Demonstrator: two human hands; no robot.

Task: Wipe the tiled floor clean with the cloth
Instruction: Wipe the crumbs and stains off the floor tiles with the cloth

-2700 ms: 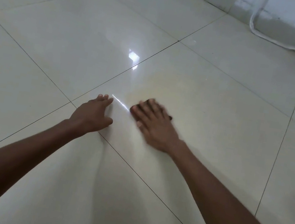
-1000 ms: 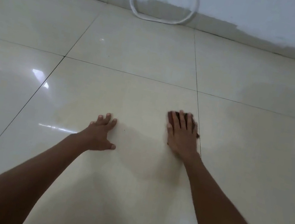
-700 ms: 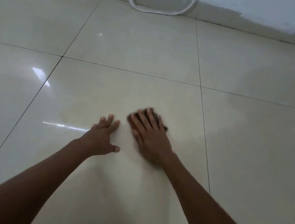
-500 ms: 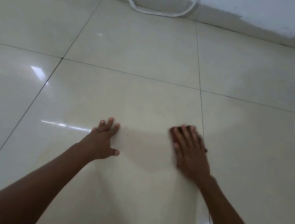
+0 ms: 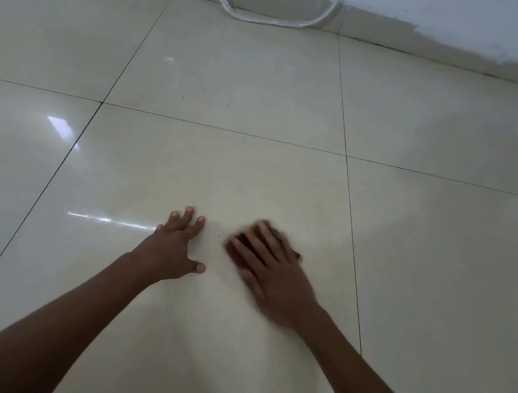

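Mid-stroke on the tiled floor (image 5: 221, 169). Right hand (image 5: 275, 275) now just right of the left hand (image 5: 172, 250), motion-blurred; half a second ago sat over by the grout line (image 5: 350, 247) to the right, so swung back inward. Same back-and-forth as in the earlier frames: out to that line, in toward the left hand, out, in again.

Cloth (image 5: 273, 233): dark, mostly hidden under the right palm, only scraps showing past the fingertips and at the far side of the hand. Right fingers straight, slightly apart, pressing the cloth flat to the tile, not curled round it.

Left hand planted flat on the same tile, fingers spread, thumb out toward the right hand, holding nothing. Hardly shifted across the frames; looks like a prop for body weight.

Meaning for the task, as a judgement: repeat passes over one patch between left hand and grout line, so still working this tile. Tiles further from the left hand toward the wall (image 5: 456, 13) show hazy dull areas; cannot tell whether wet film or dirt. Plenty of floor probably left.

White cable (image 5: 274, 20) looped at the wall base, well beyond both hands.

Writing, brands, labels: none visible anywhere.
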